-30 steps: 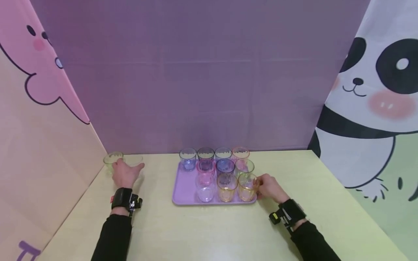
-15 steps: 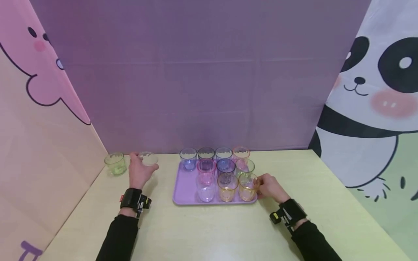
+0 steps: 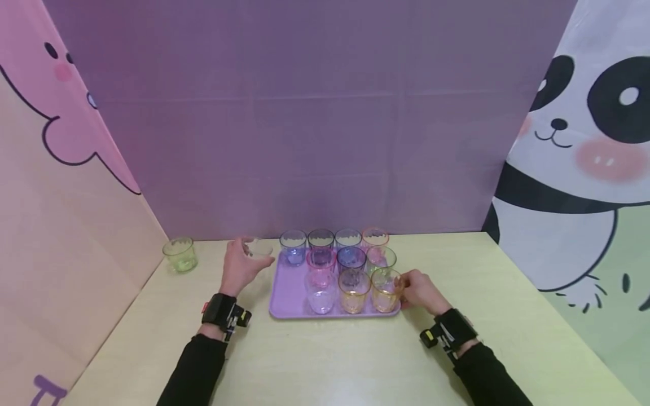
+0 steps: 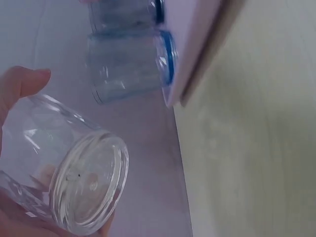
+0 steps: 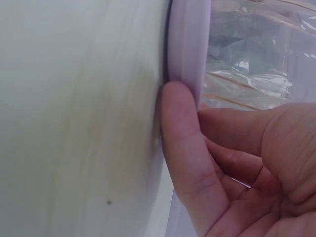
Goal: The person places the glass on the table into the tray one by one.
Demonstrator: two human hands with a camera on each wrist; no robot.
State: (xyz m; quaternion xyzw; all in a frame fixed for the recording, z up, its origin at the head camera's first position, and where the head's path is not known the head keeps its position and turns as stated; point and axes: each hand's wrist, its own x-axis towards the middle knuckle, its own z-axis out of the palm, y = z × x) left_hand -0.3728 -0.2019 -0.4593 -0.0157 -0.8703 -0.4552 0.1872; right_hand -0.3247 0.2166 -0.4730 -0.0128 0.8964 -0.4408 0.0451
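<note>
My left hand (image 3: 241, 268) grips a clear glass cup (image 4: 74, 168) between thumb and fingers, off the table to the left of the purple tray (image 3: 286, 296). In the left wrist view the cup's round base faces the camera. At the tray's front right corner, my right hand (image 3: 421, 291) pinches the tray's edge (image 5: 187, 44), beside an amber glass cup (image 3: 385, 296). Several coloured glass cups stand on the tray, among them a blue cup (image 3: 293, 248), a pink cup (image 3: 320, 276) and a second amber cup (image 3: 352, 296).
A green glass cup (image 3: 180, 256) stands on the table (image 3: 315, 361) at the far left, near the side wall. A purple backdrop (image 3: 315, 124) rises behind the table. The tray's left part, in front of the blue cup, shows bare surface.
The left hand has moved right, carrying the clear cup from beside the green cup to near the tray's left side. The right hand has stayed at the tray's corner.
</note>
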